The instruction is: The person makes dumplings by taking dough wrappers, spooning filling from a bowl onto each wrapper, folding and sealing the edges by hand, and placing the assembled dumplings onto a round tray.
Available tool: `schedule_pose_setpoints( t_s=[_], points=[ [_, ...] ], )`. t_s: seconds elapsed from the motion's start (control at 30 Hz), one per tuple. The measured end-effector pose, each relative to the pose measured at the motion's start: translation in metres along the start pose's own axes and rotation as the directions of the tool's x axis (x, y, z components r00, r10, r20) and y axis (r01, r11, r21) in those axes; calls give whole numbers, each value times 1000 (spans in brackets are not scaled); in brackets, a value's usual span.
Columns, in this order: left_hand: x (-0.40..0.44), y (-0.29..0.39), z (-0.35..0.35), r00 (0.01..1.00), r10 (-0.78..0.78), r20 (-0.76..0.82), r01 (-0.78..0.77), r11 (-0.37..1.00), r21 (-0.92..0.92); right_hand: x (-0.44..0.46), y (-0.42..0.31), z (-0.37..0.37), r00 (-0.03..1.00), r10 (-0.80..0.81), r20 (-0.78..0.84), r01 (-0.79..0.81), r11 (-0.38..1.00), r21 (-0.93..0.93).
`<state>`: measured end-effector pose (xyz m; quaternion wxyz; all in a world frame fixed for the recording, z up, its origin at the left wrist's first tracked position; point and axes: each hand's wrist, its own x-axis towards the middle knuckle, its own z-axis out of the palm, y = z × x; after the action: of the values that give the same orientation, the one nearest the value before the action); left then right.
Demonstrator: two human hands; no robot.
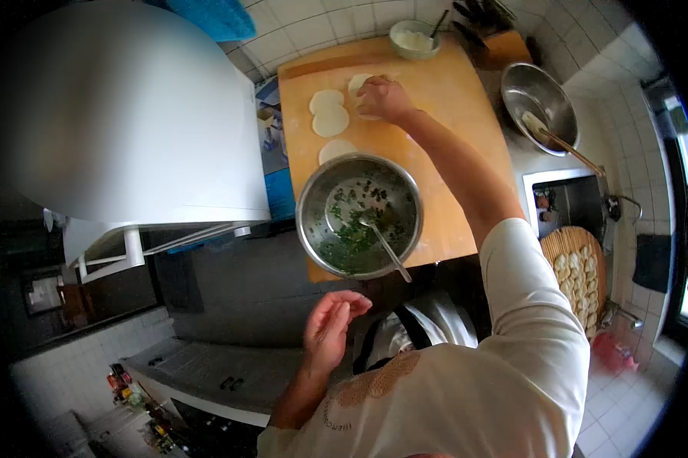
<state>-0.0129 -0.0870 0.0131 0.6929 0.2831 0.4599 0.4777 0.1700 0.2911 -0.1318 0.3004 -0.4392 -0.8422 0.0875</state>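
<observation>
My right hand (386,99) reaches to the far part of the wooden board (451,99), its fingers closed on a round dough wrapper (358,82) and partly covering it. Left of it, two pale wrappers (331,120) overlap. Another wrapper (336,149) lies partly behind the rim of a large steel bowl (304,221). Chopped green filling (351,237) and a metal spoon (386,246) are in that bowl. My left hand (336,324) hangs below the bowl, off the board, palm up, with fingers curled together and nothing visible in them.
A small bowl of white paste (414,40) stands at the board's far edge. Right of the board are a steel bowl (541,99) with a wooden-handled spatula, a sink (565,202) and a round tray (550,248) of dumplings. A white appliance (199,122) stands left.
</observation>
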Motion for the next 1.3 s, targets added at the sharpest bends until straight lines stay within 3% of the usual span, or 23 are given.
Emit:
schedule_pose_setpoints(
  t_s=[0.07,0.13,0.17,0.27,0.33,0.37,0.43,0.53,0.63,0.77,0.83,0.9,0.97,1.0,1.03,1.1,1.13,1.17,1.23,1.27,1.3],
  points=[
    [-5,-4,-13,999,19,-43,-20,1000,-21,11,13,12,997,6,82,1,997,-81],
    [-6,-7,-19,996,35,-84,-39,998,-45,16,31,21,966,-199,168,216,972,-93],
    [-7,-8,-21,993,42,-107,-49,996,-70,16,33,24,962,-209,174,226,970,-88],
    [-7,-8,-24,988,54,-144,-69,993,-100,15,23,10,980,-164,110,173,982,-79],
    [-4,-5,-25,986,64,-153,-81,991,-103,13,11,-7,997,-54,-56,64,977,204],
    [-2,-1,-26,984,85,-158,-101,990,-95,10,4,-18,997,-57,-57,68,977,201],
    [1,4,-27,981,105,-162,-122,988,-93,4,-11,-39,985,173,1,-164,936,312],
    [10,10,-24,984,133,-116,-148,979,-137,-4,-4,-54,964,264,29,-260,914,311],
    [20,20,-15,986,143,-84,-150,985,-84,-11,-2,-68,970,216,112,-237,939,248],
    [46,67,-4,982,174,72,-186,961,203,-21,-9,-79,958,188,216,-228,957,178],
    [73,93,1,958,240,156,-279,906,319,-27,-12,-78,974,-75,214,22,971,239],
    [106,113,11,952,253,173,-305,838,452,-32,-11,-75,968,-120,221,44,946,322],
    [150,124,14,944,234,235,-331,652,682,-35,-13,-72,942,226,249,-316,850,422],
    [170,126,19,947,216,238,-320,562,763,-34,-6,-70,930,289,227,-359,849,387],
    [192,125,18,954,183,236,-295,451,842,-34,5,-62,928,294,228,-363,849,385],
    [236,113,11,966,137,218,-246,237,940,-37,23,-44,907,365,209,-394,911,120],
    [256,105,8,971,125,204,-221,142,965,-34,17,-45,906,369,205,-398,909,122],
    [274,98,6,971,123,207,-223,138,965,-27,5,-47,859,411,305,-437,899,22],
    [304,83,2,987,24,160,-159,-51,986,-24,2,-43,797,458,394,-468,880,-78],
    [317,75,0,986,21,163,-161,-57,985,-24,7,-37,823,420,384,-429,901,-66],
    [328,67,-2,990,24,142,-143,26,989,-25,12,-33,847,380,373,-388,920,-55]
  ],
)
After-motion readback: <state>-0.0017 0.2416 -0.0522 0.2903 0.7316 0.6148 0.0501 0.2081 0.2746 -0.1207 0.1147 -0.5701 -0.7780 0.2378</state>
